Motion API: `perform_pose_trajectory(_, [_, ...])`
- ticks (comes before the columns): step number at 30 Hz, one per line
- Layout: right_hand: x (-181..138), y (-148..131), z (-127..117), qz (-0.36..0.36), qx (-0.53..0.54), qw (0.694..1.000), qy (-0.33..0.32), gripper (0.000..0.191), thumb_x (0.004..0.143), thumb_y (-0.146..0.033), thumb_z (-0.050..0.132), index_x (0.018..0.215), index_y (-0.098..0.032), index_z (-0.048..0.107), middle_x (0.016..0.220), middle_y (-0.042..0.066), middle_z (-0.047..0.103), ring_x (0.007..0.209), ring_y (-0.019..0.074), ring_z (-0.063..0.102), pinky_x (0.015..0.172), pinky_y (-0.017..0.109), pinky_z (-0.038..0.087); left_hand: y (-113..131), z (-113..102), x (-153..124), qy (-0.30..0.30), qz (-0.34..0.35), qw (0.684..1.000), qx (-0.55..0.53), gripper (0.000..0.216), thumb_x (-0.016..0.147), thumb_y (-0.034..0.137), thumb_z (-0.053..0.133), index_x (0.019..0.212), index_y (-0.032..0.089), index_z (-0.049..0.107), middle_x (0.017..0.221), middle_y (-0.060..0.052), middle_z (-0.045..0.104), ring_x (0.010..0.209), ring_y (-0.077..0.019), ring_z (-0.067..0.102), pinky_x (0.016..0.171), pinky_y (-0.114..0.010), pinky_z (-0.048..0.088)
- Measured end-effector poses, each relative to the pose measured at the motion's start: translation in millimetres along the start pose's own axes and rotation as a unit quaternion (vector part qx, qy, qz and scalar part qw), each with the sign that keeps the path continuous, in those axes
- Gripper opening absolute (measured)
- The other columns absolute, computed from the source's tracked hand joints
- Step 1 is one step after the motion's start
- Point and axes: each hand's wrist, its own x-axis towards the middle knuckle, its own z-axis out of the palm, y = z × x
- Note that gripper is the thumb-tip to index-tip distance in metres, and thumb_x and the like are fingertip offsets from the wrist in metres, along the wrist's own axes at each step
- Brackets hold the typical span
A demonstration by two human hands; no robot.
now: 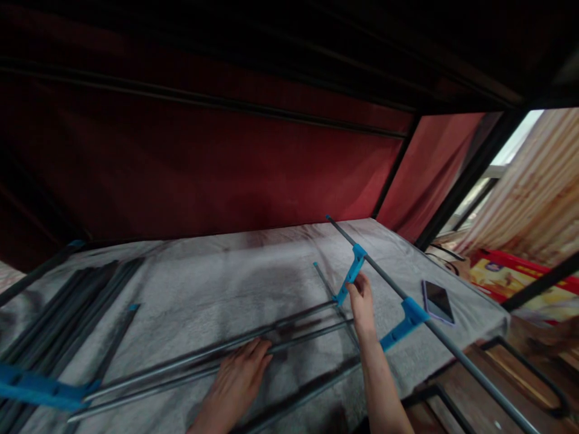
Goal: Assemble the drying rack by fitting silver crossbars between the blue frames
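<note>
right hand (362,299) pinches the blue plastic connector (353,272) on the long grey metal rod (456,351). left hand (237,380) lies open, flat on thin grey metal rods (298,316). if the pinch slips, i think the long rod may strike the purple-edged phone (438,301).

Beyond the fingers (355,284) of the right hand (362,304), a dark red fabric wall (203,175) rises under a dim black overhead frame (271,36). Beneath them spreads a grey cloth-covered platform (203,277). To their right stand a black post (470,175) and a pale striped curtain (538,193) in daylight, above a brown wooden floor (511,367).
</note>
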Motion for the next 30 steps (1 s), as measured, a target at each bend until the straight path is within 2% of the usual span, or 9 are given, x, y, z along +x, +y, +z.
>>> perform_pose_trajectory(3, [-0.4,-10.3,-5.5,-0.014,-0.004,1.0,-0.027,0.053,0.076,-0.041,0.057,0.124,-0.02,0.055,0.125,0.01,0.062,0.114,0.0268,0.058,0.102,0.043,0.042,-2.2,-8.1,-0.1,0.002,0.005,1.0,0.017,0.033,0.097,0.038,0.043,0.122,0.029,0.064,0.125,-0.006,0.067,0.113,-0.0244,0.063,0.099,-0.039,0.048])
perform_pose_trajectory(9, [0.0,-9.0,-7.7,-0.024,0.014,0.999,0.035,0.055,0.078,-0.044,0.055,0.126,-0.018,0.053,0.132,0.011,0.057,0.118,0.0251,0.054,0.103,0.042,0.04,-2.6,-27.3,14.6,0.016,-0.047,0.998,0.034,0.037,0.1,0.037,0.034,0.116,0.022,0.065,0.11,-0.009,0.071,0.096,-0.0232,0.068,0.088,-0.037,0.05])
perform_pose_trajectory(14, [11.9,-4.6,-5.6,-0.03,-0.018,0.999,0.033,0.045,0.081,-0.043,0.046,0.118,-0.019,0.056,0.121,0.007,0.062,0.115,0.0226,0.054,0.102,0.039,0.04,-2.0,-31.4,20.3,0.015,-0.057,0.997,0.044,0.037,0.101,0.034,0.032,0.116,0.021,0.064,0.107,-0.009,0.071,0.093,-0.023,0.067,0.086,-0.035,0.049])
perform_pose_trajectory(21, [14.4,-22.9,5.2,-0.049,0.003,0.998,0.026,0.039,0.076,-0.036,0.045,0.106,-0.016,0.061,0.108,0.009,0.065,0.104,0.0233,0.057,0.097,0.039,0.041,2.2,-30.2,20.8,0.034,-0.064,0.996,0.053,0.039,0.102,0.033,0.03,0.12,0.019,0.062,0.11,-0.01,0.07,0.095,-0.0234,0.066,0.085,-0.036,0.048])
perform_pose_trajectory(26, [4.4,-4.5,-1.0,-0.06,0.002,0.998,-0.007,0.039,0.073,-0.036,0.052,0.105,-0.016,0.063,0.108,0.01,0.067,0.103,0.0243,0.058,0.097,0.04,0.042,0.5,-19.6,25.3,0.022,-0.059,0.996,0.07,0.038,0.101,0.031,0.031,0.121,0.019,0.062,0.109,-0.01,0.07,0.095,-0.0242,0.066,0.086,-0.038,0.048])
perform_pose_trajectory(30, [5.0,12.2,-7.9,-0.016,0.037,0.999,0.008,0.034,0.071,-0.034,0.054,0.099,-0.017,0.065,0.097,0.006,0.069,0.097,0.023,0.06,0.096,0.039,0.043,-1.4,-18.8,27.6,0.009,-0.06,0.995,0.079,0.038,0.101,0.032,0.033,0.122,0.02,0.063,0.109,-0.01,0.07,0.096,-0.0244,0.066,0.088,-0.037,0.048])
